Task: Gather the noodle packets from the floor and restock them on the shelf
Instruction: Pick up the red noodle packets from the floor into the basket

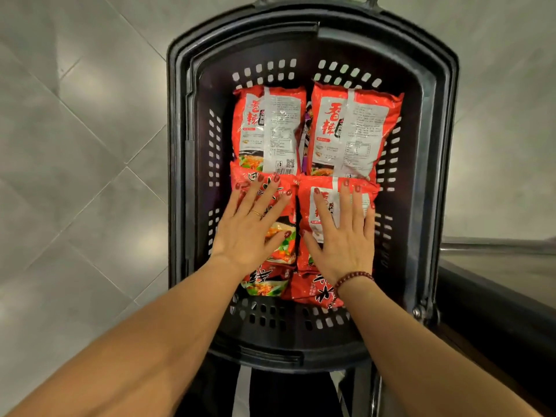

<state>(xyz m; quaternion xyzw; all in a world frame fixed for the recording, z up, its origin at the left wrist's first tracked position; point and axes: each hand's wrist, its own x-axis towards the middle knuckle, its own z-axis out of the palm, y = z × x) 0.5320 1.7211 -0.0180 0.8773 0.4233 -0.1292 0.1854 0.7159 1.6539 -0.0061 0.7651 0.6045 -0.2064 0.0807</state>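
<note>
A black perforated shopping basket (180,152) stands on the floor below me, filled with several red noodle packets. Two packets lie back side up at the far end, one on the left (270,127) and one on the right (352,130). My left hand (252,227) lies flat with fingers spread on a near-left packet (281,236). My right hand (343,233) lies flat on the near-right packet (307,191). Two more packets (313,291) peek out under my wrists. Neither hand curls around anything.
Grey tiled floor (75,145) surrounds the basket on the left and far side. A dark ledge with a metal rail (496,266) runs along the right. The basket's folded handle (316,28) rests along its far rim.
</note>
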